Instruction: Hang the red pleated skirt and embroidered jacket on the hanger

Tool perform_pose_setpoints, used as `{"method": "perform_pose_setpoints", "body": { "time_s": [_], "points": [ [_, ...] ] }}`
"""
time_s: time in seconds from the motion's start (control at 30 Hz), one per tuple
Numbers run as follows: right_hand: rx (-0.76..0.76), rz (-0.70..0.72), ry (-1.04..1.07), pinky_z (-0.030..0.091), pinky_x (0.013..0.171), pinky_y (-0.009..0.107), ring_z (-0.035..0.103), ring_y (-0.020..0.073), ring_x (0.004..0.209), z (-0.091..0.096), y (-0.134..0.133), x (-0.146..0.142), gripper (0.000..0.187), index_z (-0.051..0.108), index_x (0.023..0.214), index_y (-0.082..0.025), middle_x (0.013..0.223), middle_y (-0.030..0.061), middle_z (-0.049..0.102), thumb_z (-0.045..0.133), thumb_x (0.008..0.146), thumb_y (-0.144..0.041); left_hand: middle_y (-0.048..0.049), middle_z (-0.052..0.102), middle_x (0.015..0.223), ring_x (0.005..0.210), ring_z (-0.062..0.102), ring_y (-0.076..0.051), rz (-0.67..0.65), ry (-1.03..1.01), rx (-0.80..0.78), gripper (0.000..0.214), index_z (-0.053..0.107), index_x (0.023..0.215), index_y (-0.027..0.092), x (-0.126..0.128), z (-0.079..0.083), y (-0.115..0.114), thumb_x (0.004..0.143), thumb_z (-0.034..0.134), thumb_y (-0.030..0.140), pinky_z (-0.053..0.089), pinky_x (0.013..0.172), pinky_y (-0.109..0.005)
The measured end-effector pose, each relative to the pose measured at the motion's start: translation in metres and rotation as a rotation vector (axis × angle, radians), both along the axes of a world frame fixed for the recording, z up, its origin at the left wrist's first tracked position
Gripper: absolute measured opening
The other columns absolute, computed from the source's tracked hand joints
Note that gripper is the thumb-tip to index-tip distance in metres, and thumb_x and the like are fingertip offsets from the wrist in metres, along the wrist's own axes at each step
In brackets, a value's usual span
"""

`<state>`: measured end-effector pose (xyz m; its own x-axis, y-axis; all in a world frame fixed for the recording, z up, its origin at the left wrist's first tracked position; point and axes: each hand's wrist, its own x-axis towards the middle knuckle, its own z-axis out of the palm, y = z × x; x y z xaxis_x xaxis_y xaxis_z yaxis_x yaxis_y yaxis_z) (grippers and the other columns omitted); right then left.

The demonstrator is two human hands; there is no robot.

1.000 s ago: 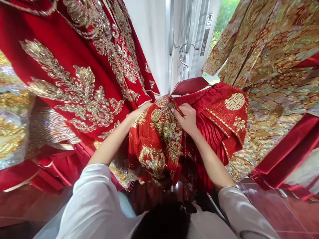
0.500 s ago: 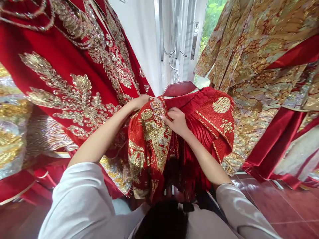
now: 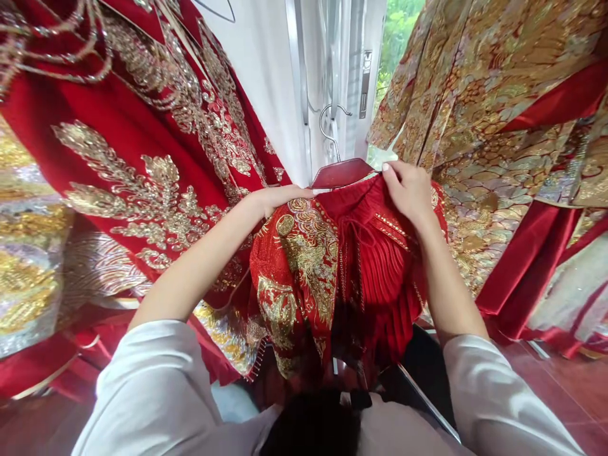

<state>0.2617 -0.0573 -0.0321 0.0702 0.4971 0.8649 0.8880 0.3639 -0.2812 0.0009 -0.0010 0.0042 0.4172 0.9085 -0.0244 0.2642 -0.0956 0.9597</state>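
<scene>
A red pleated skirt [image 3: 375, 266] with gold embroidered panels hangs from a dark red hanger [image 3: 342, 172] with a metal hook, in front of a white door. My left hand [image 3: 280, 195] is closed on the skirt's waistband at its left end, beside the embroidered panel [image 3: 304, 253]. My right hand [image 3: 407, 187] grips the waistband at the right end, just under the hanger's right tip, fingers curled over the cloth. Both forearms reach up from white sleeves.
A red robe with heavy gold beading [image 3: 142, 164] hangs close on the left. A gold brocade robe with red trim [image 3: 503, 114] hangs close on the right. A white door with a handle [image 3: 365, 76] stands behind. Red floor tiles [image 3: 574, 386] show at the lower right.
My right hand has moved from the skirt's middle, by the embroidered panel, up and right to the waistband's right end. The left hand stays at the left end.
</scene>
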Motion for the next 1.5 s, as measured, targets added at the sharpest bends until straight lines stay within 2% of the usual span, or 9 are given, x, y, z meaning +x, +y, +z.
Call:
{"method": "perform_pose_setpoints", "body": {
  "time_s": [0.23, 0.4, 0.6, 0.77, 1.03, 1.17, 1.27, 1.4, 1.5],
  "points": [
    [-0.090, 0.048, 0.087, 0.023, 0.057, 0.026, 0.034, 0.0114, 0.053, -0.012, 0.019, -0.008, 0.047, 0.036, 0.053, -0.018, 0.051, 0.0006, 0.035, 0.032, 0.091, -0.045, -0.0021, 0.059, 0.054, 0.062, 0.066, -0.025, 0.007, 0.064, -0.045, 0.010, 0.066, 0.057, 0.012, 0.002, 0.027, -0.001, 0.054, 0.073, 0.005, 0.052, 0.062, -0.040],
    [-0.082, 0.070, 0.074, 0.022, 0.059, 0.026, 0.036, 0.0122, 0.054, -0.017, 0.012, -0.018, 0.040, 0.046, 0.059, -0.017, 0.054, 0.0013, 0.041, 0.035, 0.090, -0.041, -0.0005, 0.050, 0.050, 0.055, 0.061, -0.021, -0.035, 0.207, 0.047, 0.009, 0.061, 0.050, 0.010, 0.004, 0.036, 0.006, 0.055, 0.062, 0.002, 0.048, 0.059, -0.037],
    [-0.094, -0.015, 0.021, 0.021, 0.060, 0.027, 0.039, 0.0139, 0.055, -0.015, 0.001, -0.013, 0.042, 0.051, 0.062, -0.017, 0.055, 0.0028, 0.046, 0.034, 0.093, -0.040, -0.0034, 0.048, 0.051, 0.060, 0.055, -0.021, 0.173, 0.347, 0.457, 0.015, 0.055, 0.049, 0.013, 0.002, 0.018, 0.006, 0.058, 0.066, 0.009, 0.044, 0.062, -0.034],
    [-0.114, -0.097, -0.014, 0.022, 0.060, 0.028, 0.047, 0.0167, 0.060, -0.013, -0.006, -0.021, 0.039, 0.054, 0.066, -0.017, 0.065, 0.0063, 0.056, 0.035, 0.094, -0.037, -0.0026, 0.042, 0.054, 0.078, 0.054, -0.025, 0.274, 0.267, 0.802, 0.026, 0.048, 0.049, 0.019, -0.007, 0.005, 0.001, 0.055, 0.073, 0.019, 0.044, 0.069, -0.031],
    [-0.181, -0.125, -0.019, 0.029, 0.062, 0.029, 0.044, 0.0166, 0.058, 0.000, -0.017, -0.019, 0.037, 0.050, 0.060, -0.017, 0.055, 0.0037, 0.045, 0.039, 0.090, -0.036, -0.0005, 0.041, 0.051, 0.065, 0.049, -0.017, 0.198, 0.809, 0.637, 0.003, 0.056, 0.058, 0.013, 0.018, 0.032, -0.019, 0.057, 0.059, 0.011, 0.035, 0.062, -0.029],
    [-0.285, 0.044, 0.001, 0.036, 0.064, 0.030, 0.040, 0.0136, 0.056, 0.019, -0.011, -0.001, 0.037, 0.044, 0.052, -0.017, 0.050, 0.0007, 0.036, 0.047, 0.086, -0.032, 0.0008, 0.038, 0.055, 0.063, 0.042, -0.012, 0.135, 0.814, 0.691, 0.007, 0.058, 0.064, 0.008, 0.013, 0.032, -0.022, 0.066, 0.056, 0.015, 0.030, 0.062, -0.028],
    [-0.534, 0.259, 0.070, 0.040, 0.059, 0.028, 0.039, 0.0109, 0.051, 0.037, 0.004, 0.011, 0.039, 0.042, 0.049, -0.017, 0.046, -0.0011, 0.035, 0.049, 0.085, -0.030, 0.0032, 0.031, 0.056, 0.061, 0.033, -0.009, 0.106, 0.772, 0.789, 0.010, 0.053, 0.060, 0.010, 0.009, 0.027, -0.017, 0.069, 0.055, 0.013, 0.025, 0.061, -0.028],
    [-0.995, 0.534, 0.128, 0.047, 0.059, 0.024, 0.050, 0.0093, 0.054, 0.055, 0.030, 0.007, 0.036, 0.047, 0.048, -0.015, 0.047, -0.0024, 0.048, 0.052, 0.082, -0.025, 0.0038, 0.028, 0.055, 0.059, 0.028, -0.009, 0.181, 0.714, 0.888, 0.017, 0.046, 0.054, 0.014, 0.010, 0.015, -0.012, 0.068, 0.055, 0.010, 0.022, 0.059, -0.028],
    [-1.101, 0.623, 0.087, 0.047, 0.073, 0.020, 0.058, 0.0057, 0.070, 0.061, 0.052, -0.009, 0.035, 0.051, 0.052, -0.009, 0.061, -0.0023, 0.060, 0.045, 0.084, -0.023, 0.0029, 0.034, 0.055, 0.058, 0.030, -0.009, 0.216, 0.574, 0.870, 0.014, 0.048, 0.056, 0.014, 0.010, 0.007, -0.011, 0.068, 0.054, 0.009, 0.023, 0.058, -0.026]
  ]
}}
